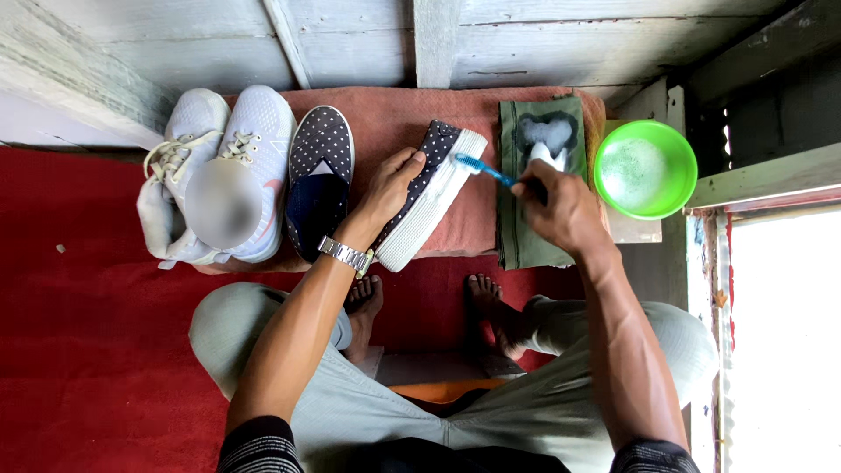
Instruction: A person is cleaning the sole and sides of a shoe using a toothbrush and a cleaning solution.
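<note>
Right now, seated low, knees spread, bare feet (420, 302) on red carpet (79, 350). Left hand (392, 188), wristwatch (346, 255) on, clamped round the dotted slip-on shoe (429, 194), tipped on its side with the white sole facing three o'clock. Right hand (561, 210) pinched shut on a blue toothbrush (484, 169), bristles touching the sole edge near the toe. Scrubbing looks under way, judging by the contact; sole mostly white, finish hard to tell. At nine o'clock, matching dotted shoe (321, 180) flat on the towel (394, 118), apparently waiting. Farther left, white sneakers (219, 166), untouched. At two o'clock, green cloth (526, 236), then green bowl (646, 168) of sudsy water.
</note>
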